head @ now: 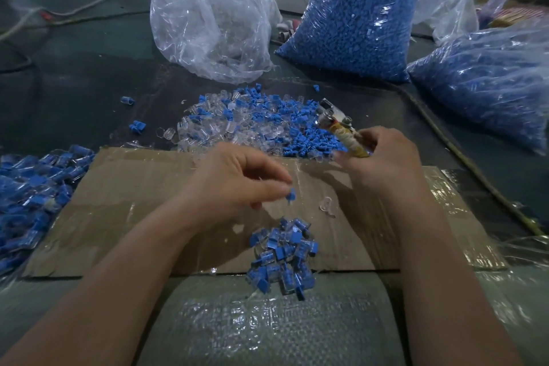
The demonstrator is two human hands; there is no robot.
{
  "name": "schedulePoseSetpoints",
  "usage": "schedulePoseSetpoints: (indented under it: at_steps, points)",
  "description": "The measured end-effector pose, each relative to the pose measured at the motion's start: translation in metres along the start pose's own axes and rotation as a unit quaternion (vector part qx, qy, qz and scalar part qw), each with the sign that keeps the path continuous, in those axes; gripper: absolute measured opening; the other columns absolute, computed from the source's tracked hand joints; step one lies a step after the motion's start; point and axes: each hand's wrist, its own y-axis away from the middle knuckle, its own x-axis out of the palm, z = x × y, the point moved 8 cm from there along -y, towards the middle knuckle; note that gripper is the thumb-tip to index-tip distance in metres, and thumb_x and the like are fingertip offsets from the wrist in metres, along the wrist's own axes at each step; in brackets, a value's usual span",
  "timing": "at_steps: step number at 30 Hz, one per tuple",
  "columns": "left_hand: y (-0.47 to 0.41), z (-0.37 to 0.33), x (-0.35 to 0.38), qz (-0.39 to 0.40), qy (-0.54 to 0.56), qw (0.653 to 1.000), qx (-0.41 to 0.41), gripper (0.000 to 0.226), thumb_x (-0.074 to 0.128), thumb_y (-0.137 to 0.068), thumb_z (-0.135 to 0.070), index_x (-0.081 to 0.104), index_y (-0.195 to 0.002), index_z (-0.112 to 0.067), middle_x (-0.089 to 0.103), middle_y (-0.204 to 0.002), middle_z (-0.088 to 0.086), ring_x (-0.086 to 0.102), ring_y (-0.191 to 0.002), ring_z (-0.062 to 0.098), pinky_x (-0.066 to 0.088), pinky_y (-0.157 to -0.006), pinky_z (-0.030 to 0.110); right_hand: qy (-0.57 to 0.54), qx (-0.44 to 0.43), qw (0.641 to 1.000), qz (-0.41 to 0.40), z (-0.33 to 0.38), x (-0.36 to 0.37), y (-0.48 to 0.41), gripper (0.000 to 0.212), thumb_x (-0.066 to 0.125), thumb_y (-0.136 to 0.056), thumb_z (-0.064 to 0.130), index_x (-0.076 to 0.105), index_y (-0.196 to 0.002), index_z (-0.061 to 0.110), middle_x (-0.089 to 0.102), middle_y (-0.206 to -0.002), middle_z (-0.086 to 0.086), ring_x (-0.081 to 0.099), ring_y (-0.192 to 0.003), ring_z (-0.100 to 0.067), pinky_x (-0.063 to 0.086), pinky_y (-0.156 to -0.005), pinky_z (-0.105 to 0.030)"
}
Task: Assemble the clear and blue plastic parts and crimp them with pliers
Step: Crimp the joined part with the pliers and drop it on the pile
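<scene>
Cardboard (133, 184) fronts loose parts pile (252, 122) — pliers (335, 120) seemingly overlap its edge.

Left hand (237, 184) pinches a blue part (291, 196) over the cardboard (133, 187), right hand (383, 157) grips the pliers (337, 122).

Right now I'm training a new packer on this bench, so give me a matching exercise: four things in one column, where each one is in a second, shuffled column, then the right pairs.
Things
1. pliers
2. single blue part
3. lone clear part
4. small pile of assembled pieces

Places
A. heaped at the near edge of the cardboard
B. gripped in the right hand
C. lying by itself on the cardboard, between the two hands
D. pinched by the left hand

Pairs: 1-B; 2-D; 3-C; 4-A
</scene>
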Motion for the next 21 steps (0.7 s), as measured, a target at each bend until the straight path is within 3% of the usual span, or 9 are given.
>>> schedulePoseSetpoints:
  at_steps: [4,7,12,15,17,19,21]
  points:
    - [0.003,0.002,0.021,0.101,-0.048,0.994,0.012,0.017,0.072,-0.058,-0.027,0.071,-0.074,-0.024,0.071,-0.071,-0.003,0.064,-0.059,0.007,0.05,-0.056,0.013,0.037,0.046,0.998,0.01,-0.021,0.001,-0.006,0.056,0.075,-0.07,0.043,0.06,-0.114,0.012,0.058,-0.11,-0.009,0.053,-0.099,-0.023,0.037,-0.078,-0.028]
    - [0.003,0.003,0.027,0.13,-0.055,0.99,0.02,0.015,0.074,-0.06,-0.027,0.072,-0.074,-0.024,0.071,-0.07,-0.004,0.061,-0.057,0.003,0.047,-0.054,0.012,0.053,0.06,0.997,0.023,-0.028,0.003,-0.007,0.059,0.076,-0.069,0.044,0.059,-0.114,0.01,0.059,-0.111,-0.011,0.054,-0.1,-0.026,0.039,-0.079,-0.031]
    - [0.004,0.003,0.024,0.128,-0.037,0.991,0.025,0.02,0.069,-0.062,-0.036,0.073,-0.075,-0.021,0.072,-0.073,0.002,0.067,-0.068,0.02,0.054,-0.063,0.022,0.064,0.076,0.994,0.043,-0.031,0.009,-0.008,0.063,0.075,-0.069,0.048,0.057,-0.117,0.01,0.058,-0.115,-0.01,0.054,-0.102,-0.026,0.042,-0.081,-0.034]
    - [-0.001,0.002,0.01,0.036,-0.05,0.998,0.027,0.004,0.07,-0.068,-0.027,0.07,-0.068,-0.023,0.07,-0.07,-0.004,0.066,-0.063,0.011,0.051,-0.059,0.016,0.065,0.09,0.993,0.05,-0.036,0.01,-0.008,0.065,0.075,-0.068,0.049,0.056,-0.117,0.01,0.057,-0.116,-0.01,0.053,-0.103,-0.027,0.043,-0.083,-0.036]
    - [-0.003,0.002,-0.013,-0.097,-0.088,0.991,0.037,0.018,0.07,-0.075,-0.012,0.066,-0.07,-0.029,0.068,-0.065,-0.007,0.062,-0.061,0.003,0.047,-0.055,0.008,0.066,0.103,0.991,0.053,-0.039,0.01,-0.008,0.067,0.075,-0.068,0.049,0.055,-0.118,0.01,0.056,-0.117,-0.011,0.052,-0.105,-0.028,0.044,-0.086,-0.038]
    - [0.001,-0.001,-0.035,-0.218,-0.147,0.964,0.042,0.021,0.07,-0.077,-0.011,0.064,-0.075,-0.031,0.065,-0.069,-0.012,0.06,-0.06,0.002,0.047,-0.054,0.007,0.064,0.118,0.989,0.055,-0.043,0.009,-0.007,0.069,0.076,-0.067,0.05,0.054,-0.119,0.01,0.055,-0.118,-0.012,0.052,-0.107,-0.029,0.045,-0.089,-0.04]
    - [0.004,-0.003,-0.047,-0.283,-0.228,0.931,0.036,0.02,0.071,-0.077,-0.014,0.067,-0.09,-0.028,0.063,-0.079,-0.011,0.056,-0.061,0.0,0.042,-0.057,0.006,0.064,0.127,0.988,0.058,-0.046,0.009,-0.006,0.071,0.076,-0.066,0.05,0.054,-0.12,0.01,0.055,-0.119,-0.012,0.051,-0.108,-0.03,0.044,-0.09,-0.04]
